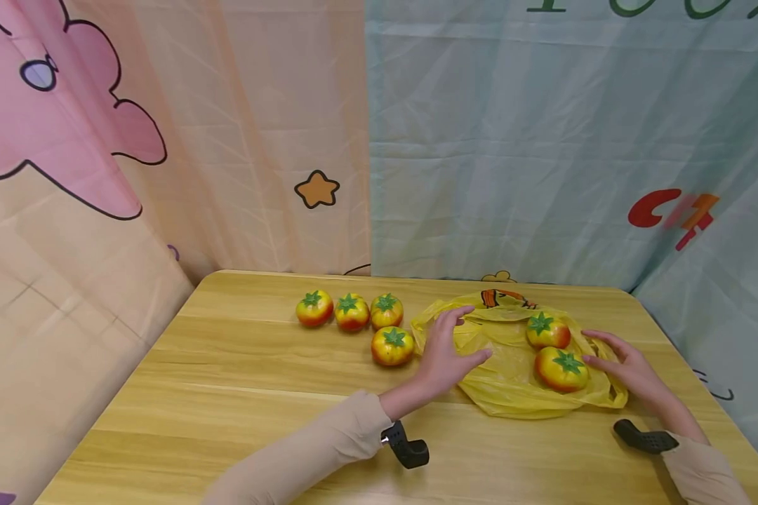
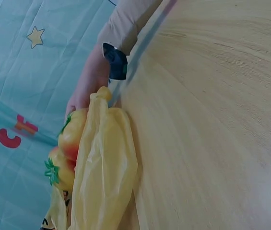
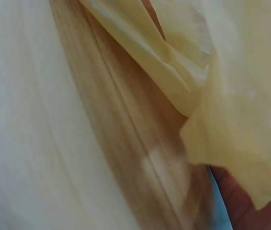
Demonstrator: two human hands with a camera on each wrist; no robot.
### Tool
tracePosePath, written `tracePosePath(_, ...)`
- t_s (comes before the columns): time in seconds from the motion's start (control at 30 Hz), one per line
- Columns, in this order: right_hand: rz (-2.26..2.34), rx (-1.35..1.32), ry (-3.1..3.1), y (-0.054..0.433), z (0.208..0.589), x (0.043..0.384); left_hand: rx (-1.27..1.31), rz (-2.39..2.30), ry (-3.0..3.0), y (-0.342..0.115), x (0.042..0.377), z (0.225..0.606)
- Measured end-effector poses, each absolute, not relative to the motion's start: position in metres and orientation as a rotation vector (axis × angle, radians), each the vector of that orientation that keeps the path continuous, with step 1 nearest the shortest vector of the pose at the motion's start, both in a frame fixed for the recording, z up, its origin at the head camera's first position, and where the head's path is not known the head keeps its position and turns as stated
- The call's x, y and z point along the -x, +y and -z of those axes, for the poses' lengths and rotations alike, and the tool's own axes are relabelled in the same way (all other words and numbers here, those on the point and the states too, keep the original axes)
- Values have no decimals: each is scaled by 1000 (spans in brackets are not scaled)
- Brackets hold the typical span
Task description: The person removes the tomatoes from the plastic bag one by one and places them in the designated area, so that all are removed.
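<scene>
A thin yellow plastic bag (image 1: 495, 389) lies spread on the table, with two yellow-red tomatoes bearing green star-shaped tops on its right part: a back tomato (image 1: 552, 334) and a front tomato (image 1: 559, 372). My left hand (image 1: 442, 361) hovers over the bag's left side, thumb and fingers spread apart, holding nothing. At the bag's right edge is my right hand (image 1: 632, 372), its thumb tip at the front tomato and its fingers extended along the bag. In the right wrist view, the bag film (image 3: 245, 105) partly covers the right palm (image 3: 245, 206).
Left of the bag several more tomatoes stand on the wooden table (image 1: 240, 379): three in a back row, including the leftmost tomato (image 1: 314, 309), and one nearer tomato (image 1: 392, 346) close to the left hand. Printed curtains (image 1: 259, 140) hang behind the table.
</scene>
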State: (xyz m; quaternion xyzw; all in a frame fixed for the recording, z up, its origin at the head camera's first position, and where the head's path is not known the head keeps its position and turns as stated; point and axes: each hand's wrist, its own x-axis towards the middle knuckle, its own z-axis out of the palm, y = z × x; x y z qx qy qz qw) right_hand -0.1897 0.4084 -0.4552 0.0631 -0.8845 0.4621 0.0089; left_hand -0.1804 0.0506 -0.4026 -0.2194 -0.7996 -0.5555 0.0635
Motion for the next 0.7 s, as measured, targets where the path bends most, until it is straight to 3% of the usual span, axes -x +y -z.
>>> tracePosePath(0.7,-1399,-219,-2759,410,457,190,772,1706,-2530,98,198,406)
